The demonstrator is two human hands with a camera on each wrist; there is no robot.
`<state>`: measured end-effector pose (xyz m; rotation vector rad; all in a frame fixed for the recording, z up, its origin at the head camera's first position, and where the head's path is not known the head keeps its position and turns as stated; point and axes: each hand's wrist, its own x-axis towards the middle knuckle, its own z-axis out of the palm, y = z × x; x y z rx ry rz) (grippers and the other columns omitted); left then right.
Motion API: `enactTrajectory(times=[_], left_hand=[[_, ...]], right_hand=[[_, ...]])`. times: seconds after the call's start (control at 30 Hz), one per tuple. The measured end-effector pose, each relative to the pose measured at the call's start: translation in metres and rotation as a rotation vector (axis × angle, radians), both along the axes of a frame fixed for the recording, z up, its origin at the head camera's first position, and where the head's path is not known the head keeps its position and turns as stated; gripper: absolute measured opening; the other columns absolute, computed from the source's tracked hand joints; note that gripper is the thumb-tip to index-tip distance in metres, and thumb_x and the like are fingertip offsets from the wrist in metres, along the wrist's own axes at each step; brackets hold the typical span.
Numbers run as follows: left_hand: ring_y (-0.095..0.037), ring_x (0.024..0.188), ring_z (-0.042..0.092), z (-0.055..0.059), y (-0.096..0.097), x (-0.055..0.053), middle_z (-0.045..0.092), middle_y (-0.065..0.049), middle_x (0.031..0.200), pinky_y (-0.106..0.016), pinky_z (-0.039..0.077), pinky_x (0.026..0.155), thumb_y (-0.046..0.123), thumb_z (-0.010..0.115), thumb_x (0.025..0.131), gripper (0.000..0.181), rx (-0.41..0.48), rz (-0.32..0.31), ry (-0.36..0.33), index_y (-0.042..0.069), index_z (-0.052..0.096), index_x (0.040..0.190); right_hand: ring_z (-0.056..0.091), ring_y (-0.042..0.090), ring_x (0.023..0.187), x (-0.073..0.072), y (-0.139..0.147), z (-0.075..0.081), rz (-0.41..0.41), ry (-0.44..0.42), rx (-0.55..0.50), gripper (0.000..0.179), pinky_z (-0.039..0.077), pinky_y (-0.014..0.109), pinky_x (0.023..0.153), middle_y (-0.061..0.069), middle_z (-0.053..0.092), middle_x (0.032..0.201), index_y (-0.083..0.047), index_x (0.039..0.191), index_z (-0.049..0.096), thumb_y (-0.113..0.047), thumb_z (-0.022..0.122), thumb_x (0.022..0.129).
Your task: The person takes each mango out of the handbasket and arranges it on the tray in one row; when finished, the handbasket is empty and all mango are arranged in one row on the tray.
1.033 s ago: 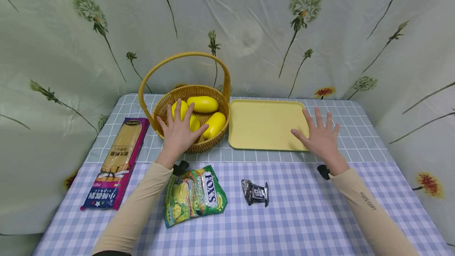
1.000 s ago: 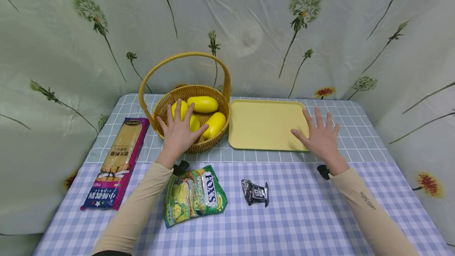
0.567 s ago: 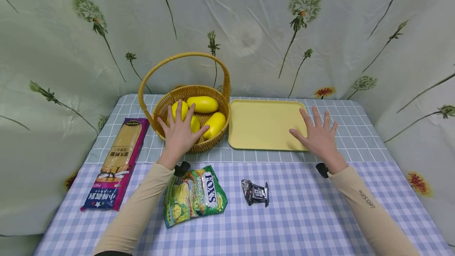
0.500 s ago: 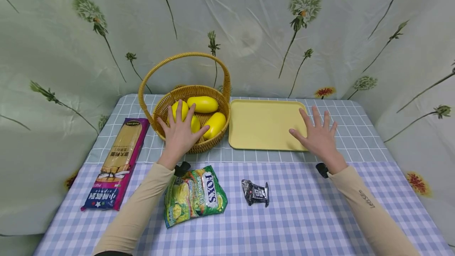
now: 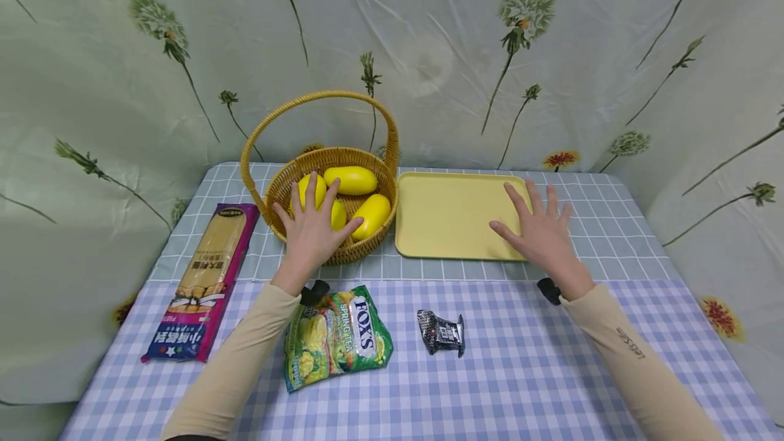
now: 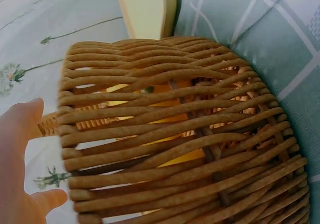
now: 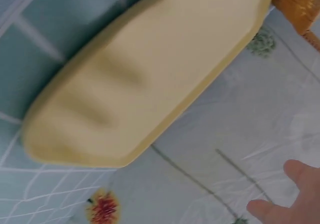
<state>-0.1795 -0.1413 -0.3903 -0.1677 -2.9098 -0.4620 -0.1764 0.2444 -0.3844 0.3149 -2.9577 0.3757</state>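
At the back of a cloth-covered table (image 5: 502, 386), a wicker basket (image 5: 365, 246) of yellow oblong fruits (image 5: 350, 180) stands just beside a yellow tray (image 5: 459, 216). Should the left hand (image 5: 309, 231) dip carelessly, its fingers could snag the basket and tip it, spilling the fruits; a low sweep of the right hand (image 5: 545, 233) could nudge the tray. Both hands look empty, fingers spread: the left above the basket's near side, any contact unclear, the right over the tray's right end.
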Motion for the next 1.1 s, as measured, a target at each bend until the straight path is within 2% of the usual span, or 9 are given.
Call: enactTrajectory(times=[0.13,0.27,0.37,0.53,0.7,0.8,0.87,1.0,1.1], left_hand=[[-0.044,0.141,-0.005,0.004,-0.003,0.007,0.003,-0.013,0.159,-0.075,-0.001,0.101,0.064,0.056,0.087,0.084,0.044,-0.027,0.04,0.02,0.027,0.153],[-0.042,0.141,0.002,0.01,-0.009,0.019,0.008,-0.011,0.159,-0.072,0.008,0.104,0.054,0.062,0.088,0.079,0.165,-0.086,0.105,0.02,0.03,0.151],[-0.039,0.141,0.009,0.014,-0.016,0.03,0.012,-0.008,0.158,-0.068,0.016,0.105,0.043,0.064,0.09,0.073,0.349,-0.146,0.146,0.019,0.032,0.151],[-0.028,0.14,0.02,0.018,-0.032,0.048,0.022,-0.006,0.155,-0.06,0.02,0.109,0.022,0.059,0.095,0.06,0.789,-0.202,0.158,0.013,0.034,0.149],[-0.027,0.132,0.035,0.015,-0.05,0.064,0.035,-0.009,0.148,-0.043,0.033,0.108,0.012,0.05,0.1,0.049,1.174,-0.122,0.132,0.007,0.036,0.147],[-0.031,0.13,0.037,0.009,-0.056,0.07,0.037,-0.012,0.146,-0.035,0.039,0.104,0.015,0.048,0.101,0.046,1.328,-0.034,0.124,0.007,0.039,0.145],[-0.033,0.129,0.037,0.003,-0.059,0.073,0.037,-0.012,0.145,-0.035,0.041,0.103,0.019,0.049,0.102,0.045,1.394,0.025,0.121,0.007,0.04,0.145],[-0.031,0.129,0.037,-0.011,-0.063,0.074,0.033,-0.009,0.147,-0.041,0.038,0.105,0.025,0.05,0.101,0.048,1.438,0.149,0.067,0.009,0.04,0.145],[-0.029,0.132,0.031,-0.021,-0.063,0.071,0.025,-0.006,0.151,-0.048,0.037,0.105,0.024,0.048,0.102,0.049,1.462,0.165,-0.027,0.014,0.035,0.149]], right_hand=[[0.005,0.052,0.137,-0.004,-0.016,0.006,0.103,0.051,-0.081,0.076,0.006,0.074,0.102,0.024,0.014,0.154,-0.015,0.152,0.024,-0.051,0.056,0.093],[0.01,0.045,0.139,-0.011,-0.04,0.01,0.261,0.103,-0.258,0.073,0.011,0.065,0.108,0.022,0.019,0.153,-0.011,0.151,0.027,-0.04,0.062,0.093],[0.018,0.036,0.14,-0.016,-0.065,0.014,0.367,0.091,-0.428,0.069,0.018,0.058,0.109,0.016,0.025,0.152,-0.011,0.15,0.03,-0.034,0.063,0.094],[0.035,0.031,0.132,-0.023,-0.11,0.019,0.454,-0.033,-0.68,0.063,0.032,0.05,0.107,0.008,0.034,0.149,-0.014,0.15,0.032,-0.023,0.062,0.095],[0.047,0.034,0.123,-0.033,-0.149,0.022,0.484,-0.22,-0.833,0.06,0.041,0.046,0.101,0.012,0.036,0.147,-0.014,0.15,0.031,-0.019,0.059,0.097],[0.052,0.031,0.118,-0.038,-0.17,0.024,0.476,-0.326,-0.861,0.059,0.046,0.042,0.096,0.014,0.036,0.147,-0.018,0.15,0.03,-0.021,0.057,0.098],[0.053,0.03,0.116,-0.041,-0.182,0.023,0.48,-0.402,-0.893,0.058,0.047,0.041,0.095,0.016,0.035,0.147,-0.018,0.151,0.029,-0.022,0.056,0.099],[0.052,0.037,0.116,-0.046,-0.205,0.018,0.498,-0.586,-0.967,0.057,0.047,0.045,0.095,0.022,0.029,0.148,-0.015,0.151,0.027,-0.02,0.053,0.1],[0.052,0.042,0.115,-0.048,-0.22,0.016,0.492,-0.7,-0.953,0.058,0.047,0.048,0.095,0.024,0.026,0.149,-0.012,0.152,0.024,-0.02,0.051,0.101]])
